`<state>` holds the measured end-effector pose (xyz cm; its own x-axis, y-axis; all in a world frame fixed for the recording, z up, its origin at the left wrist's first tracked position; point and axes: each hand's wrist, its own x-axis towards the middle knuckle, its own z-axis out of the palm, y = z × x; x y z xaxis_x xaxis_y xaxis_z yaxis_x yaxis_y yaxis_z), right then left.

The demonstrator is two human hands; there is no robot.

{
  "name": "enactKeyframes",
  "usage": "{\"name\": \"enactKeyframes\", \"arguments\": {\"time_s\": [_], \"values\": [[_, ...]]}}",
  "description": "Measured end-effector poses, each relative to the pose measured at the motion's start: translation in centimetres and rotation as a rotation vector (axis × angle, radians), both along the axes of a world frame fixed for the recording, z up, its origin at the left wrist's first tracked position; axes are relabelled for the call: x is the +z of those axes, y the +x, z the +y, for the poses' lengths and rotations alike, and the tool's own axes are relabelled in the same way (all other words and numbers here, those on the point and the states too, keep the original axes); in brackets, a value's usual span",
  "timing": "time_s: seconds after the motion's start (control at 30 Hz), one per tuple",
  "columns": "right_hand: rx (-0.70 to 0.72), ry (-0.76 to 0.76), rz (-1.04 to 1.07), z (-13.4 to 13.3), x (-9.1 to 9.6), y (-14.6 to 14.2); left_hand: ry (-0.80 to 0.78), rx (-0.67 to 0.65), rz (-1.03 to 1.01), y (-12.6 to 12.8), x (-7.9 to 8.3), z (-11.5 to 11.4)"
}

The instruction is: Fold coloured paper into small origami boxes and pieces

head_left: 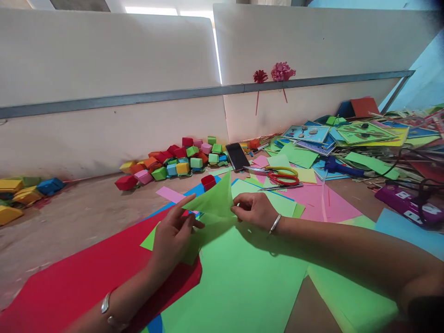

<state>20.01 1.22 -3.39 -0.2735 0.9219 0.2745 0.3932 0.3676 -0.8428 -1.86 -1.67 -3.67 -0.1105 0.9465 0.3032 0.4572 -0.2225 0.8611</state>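
My left hand (pixel 171 236) and my right hand (pixel 255 209) both pinch a folded piece of light green paper (pixel 214 203), whose upper flap stands up in a triangle between them. The left index finger points along the fold's left edge. The right fingertips grip the fold's right corner. The piece rests on a large green sheet (pixel 243 277), which overlaps a big red sheet (pixel 79 282). Each wrist carries a silver bangle.
A pile of small folded paper cubes (pixel 173 162) lies by the white partition. A phone (pixel 237 156), red-handled scissors (pixel 282 177), pink paper (pixel 312 203), stacked coloured sheets and a purple power strip (pixel 409 203) crowd the right. More yellow and blue boxes (pixel 21 194) sit far left.
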Motion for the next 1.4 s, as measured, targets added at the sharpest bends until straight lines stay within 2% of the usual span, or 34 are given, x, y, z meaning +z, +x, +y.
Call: {"name": "enactKeyframes", "arguments": {"time_s": [0.1, 0.2, 0.33, 0.43, 0.63, 0.8, 1.03, 1.23, 1.3, 1.4], "values": [[0.076, 0.055, 0.042, -0.2, -0.2, 0.0, -0.008, -0.114, -0.149, 0.3, 0.0, -0.1], [0.069, 0.113, 0.078, 0.4, -0.5, 0.2, 0.038, -0.101, -0.224, 0.1, -0.3, 0.1], [-0.069, 0.069, 0.176, 2.2, -1.1, 0.8, 0.088, -0.089, -0.169, -0.4, -0.8, 0.6], [-0.088, 0.042, 0.196, 3.0, -1.6, 1.1, 0.167, -0.137, -0.089, -0.6, -0.9, 0.6], [0.165, 0.136, 0.272, 1.8, -1.5, 0.7, 0.245, -0.179, 0.021, -0.5, -0.5, 0.3], [0.138, 0.092, 0.334, 2.4, -1.2, 0.8, 0.204, -0.146, -0.064, -0.2, -0.1, -0.1], [0.115, 0.096, 0.308, 2.3, -1.4, 0.9, 0.068, -0.039, -0.399, -0.3, 0.1, 0.7], [0.182, -0.004, 0.227, 1.3, -1.1, 0.5, -0.168, -0.049, -0.351, -0.2, -0.2, 1.0], [0.130, -0.028, 0.166, 1.2, -0.9, 0.5, -0.184, -0.070, -0.332, -0.1, -0.2, 0.8], [0.016, 0.049, 0.068, 1.1, -0.9, 0.4, -0.170, -0.097, -0.296, -0.2, -0.1, 0.4]]}}
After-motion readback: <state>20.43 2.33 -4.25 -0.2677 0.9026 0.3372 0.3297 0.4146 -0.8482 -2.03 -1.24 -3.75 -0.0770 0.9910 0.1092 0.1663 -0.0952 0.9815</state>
